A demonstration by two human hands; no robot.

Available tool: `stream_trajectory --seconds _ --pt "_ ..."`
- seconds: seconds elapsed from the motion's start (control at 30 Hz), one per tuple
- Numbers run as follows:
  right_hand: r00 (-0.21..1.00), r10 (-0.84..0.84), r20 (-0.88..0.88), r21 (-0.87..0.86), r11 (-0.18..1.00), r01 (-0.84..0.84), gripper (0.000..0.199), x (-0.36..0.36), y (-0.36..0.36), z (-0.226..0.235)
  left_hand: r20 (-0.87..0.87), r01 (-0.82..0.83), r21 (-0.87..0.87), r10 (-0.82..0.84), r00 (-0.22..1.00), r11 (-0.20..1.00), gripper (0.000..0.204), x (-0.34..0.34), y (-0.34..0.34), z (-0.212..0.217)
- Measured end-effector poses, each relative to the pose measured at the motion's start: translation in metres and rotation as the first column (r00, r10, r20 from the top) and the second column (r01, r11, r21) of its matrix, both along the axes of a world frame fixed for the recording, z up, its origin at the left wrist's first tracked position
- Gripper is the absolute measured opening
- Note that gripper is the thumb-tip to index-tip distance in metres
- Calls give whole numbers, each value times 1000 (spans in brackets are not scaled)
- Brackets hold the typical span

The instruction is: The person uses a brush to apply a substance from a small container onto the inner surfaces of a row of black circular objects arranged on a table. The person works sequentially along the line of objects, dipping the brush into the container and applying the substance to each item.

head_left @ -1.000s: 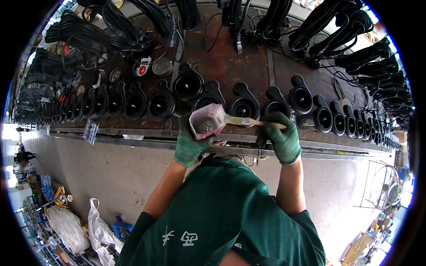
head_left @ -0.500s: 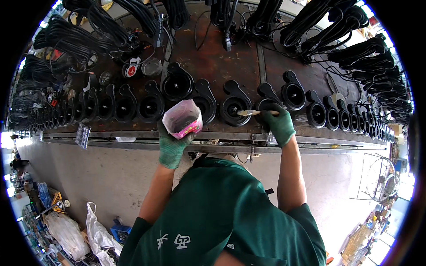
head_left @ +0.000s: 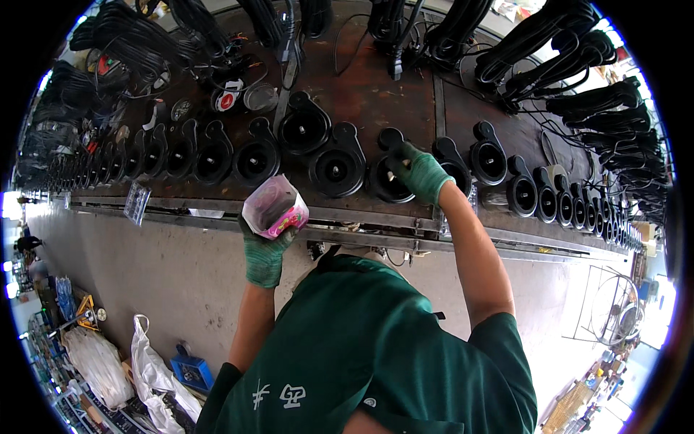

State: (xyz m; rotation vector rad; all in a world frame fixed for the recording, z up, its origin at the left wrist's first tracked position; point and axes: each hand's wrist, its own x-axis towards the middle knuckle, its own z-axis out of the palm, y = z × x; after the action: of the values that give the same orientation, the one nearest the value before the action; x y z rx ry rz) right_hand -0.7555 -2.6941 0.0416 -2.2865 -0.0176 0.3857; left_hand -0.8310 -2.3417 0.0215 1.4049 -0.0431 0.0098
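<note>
Left hand point(head_left: 264, 253) gripped a pink cup point(head_left: 275, 207) by the table point(head_left: 405, 108) edge; right hand point(head_left: 419, 172) was closed on a brush, dabbing one black housing point(head_left: 390, 177) mid-row. Couldn't tell which were finished.

left hand point(head_left: 264, 249) gloved, closed, raised | right hand point(head_left: 419, 172) gloved, outstretched, curled
</note>
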Motion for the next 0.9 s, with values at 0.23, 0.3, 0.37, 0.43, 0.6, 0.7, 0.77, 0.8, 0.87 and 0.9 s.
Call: stream_trajectory --seconds 0.23,0.3,0.37,0.43,0.6,0.7,0.77,0.8,0.87,0.9 --pt "982 179 -56 -300 935 -187 29 -16 -15 32 -25 -58 -20 58 998 998 85 -9 6 -7" --pt "997 68 -25 -203 976 -72 26 -23 -22 42 -20 -49 -55 48 999 997 85 -8 2 -5" --pt "981 -165 -99 68 983 172 22 -44 -31 62 -1 -44 -8 44 999 999 84 -7 1 -6" --pt "938 -297 179 267 932 244 17 -63 -51 58 10 -53 52 52 999 997 84 -8 3 -12" --pt "818 -574 37 373 767 521 17 -113 -97 60 -46 -57 145 64 997 988 87 -7 -13 -6" --pt "763 -645 -44 426 679 598 16 -128 -110 47 -8 -13 168 14 1000 986 86 -4 -18 -10" --pt "765 -644 31 382 715 586 14 -127 -118 31 9 -8 181 6 1000 984 86 -5 -29 -7" --pt "768 -640 -30 371 706 604 14 -122 -116 33 8 3 168 -4 1000 986 86 -6 -34 3" --pt "789 -601 -129 336 722 605 15 -110 -116 30 5 -2 147 1 1000 989 85 -10 -43 14" --pt "812 -575 -99 268 771 578 17 -104 -117 22 25 7 187 -12 1000 982 85 -9 -43 11"
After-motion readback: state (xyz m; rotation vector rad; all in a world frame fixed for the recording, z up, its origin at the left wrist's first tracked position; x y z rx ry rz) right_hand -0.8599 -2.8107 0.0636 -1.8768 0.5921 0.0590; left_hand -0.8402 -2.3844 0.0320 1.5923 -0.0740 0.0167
